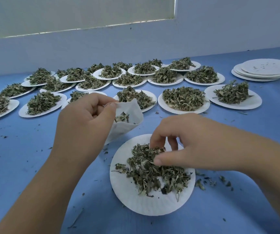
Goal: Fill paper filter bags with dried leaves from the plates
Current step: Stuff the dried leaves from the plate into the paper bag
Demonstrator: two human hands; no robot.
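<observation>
Scooping time: right hand (178,142) curls fingers and thumb into the dried leaves (152,168) on the near plate (124,191), pinching up a tuft. Left hand (85,122) pinches the filter bag (129,122) open just beyond it, a few leaves inside. Next, I reckon: lift across and drop in without spilling. Heaped plates (183,98) sit behind; empty plates (261,70) are stacked far right.

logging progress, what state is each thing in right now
bag: held open, few leaves inside
left hand: pinches bag's rim
near plate: loose pile on it
right hand: pinches into pile
far plates: heaped with leaves
plate stack: empty, only crumbs
table: strewn with leaf bits
</observation>
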